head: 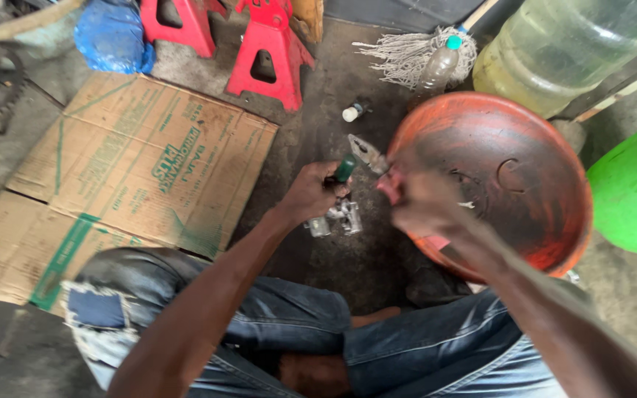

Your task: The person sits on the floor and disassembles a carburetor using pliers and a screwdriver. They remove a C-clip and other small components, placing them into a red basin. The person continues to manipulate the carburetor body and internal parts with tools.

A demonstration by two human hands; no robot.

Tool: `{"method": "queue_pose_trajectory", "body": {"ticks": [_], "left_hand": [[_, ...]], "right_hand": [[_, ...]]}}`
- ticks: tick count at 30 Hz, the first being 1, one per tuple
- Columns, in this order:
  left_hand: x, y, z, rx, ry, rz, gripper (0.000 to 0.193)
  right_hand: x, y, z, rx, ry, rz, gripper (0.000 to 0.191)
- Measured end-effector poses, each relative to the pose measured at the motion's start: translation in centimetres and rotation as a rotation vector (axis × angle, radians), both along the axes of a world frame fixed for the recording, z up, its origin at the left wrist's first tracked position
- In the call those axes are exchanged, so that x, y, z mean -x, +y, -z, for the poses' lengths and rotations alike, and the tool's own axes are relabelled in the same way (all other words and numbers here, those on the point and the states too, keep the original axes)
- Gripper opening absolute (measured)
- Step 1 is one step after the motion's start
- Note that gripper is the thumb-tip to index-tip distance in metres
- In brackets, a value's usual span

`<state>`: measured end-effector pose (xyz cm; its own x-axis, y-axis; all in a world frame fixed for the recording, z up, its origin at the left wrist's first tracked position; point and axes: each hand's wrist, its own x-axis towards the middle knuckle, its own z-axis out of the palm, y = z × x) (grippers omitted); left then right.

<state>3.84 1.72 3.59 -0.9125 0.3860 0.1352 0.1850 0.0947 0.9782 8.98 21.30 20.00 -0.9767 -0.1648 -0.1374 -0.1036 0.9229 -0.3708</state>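
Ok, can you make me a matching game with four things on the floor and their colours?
Things:
1. basin
2. jack stands
3. flattened cardboard box
4. tool handle in the left hand

Colours:
A. brown
B. green
C. orange
D. red

Pairs: 1-C, 2-D, 3-A, 4-B
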Motion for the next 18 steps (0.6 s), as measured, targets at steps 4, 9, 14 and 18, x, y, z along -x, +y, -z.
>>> {"method": "queue_pose_trajectory", "body": {"ticks": [4,9,14,18], "left_hand": [[0.1,0.1,0.2,0.009,0.018,0.008,0.01],[-0.1,0.4,0.0,0.042,0.134,-0.005,0.013],[-0.2,0.6,-0.5,0.127,0.104,0.006,0.016],[-0.2,0.7,-0.9,0.123,0.118,0.007,0.013]], "right_hand": [[0.4,0.5,-0.5,0.525,0.204,0.192,0.034],[1.3,1.1,-1.6,0.341,0.317,-0.029,0.036],[1.9,1.0,-2.0,0.518,0.363,0.195,0.032],[1.4,0.7,-0.4,0.231,0.192,0.012,0.033]]}}
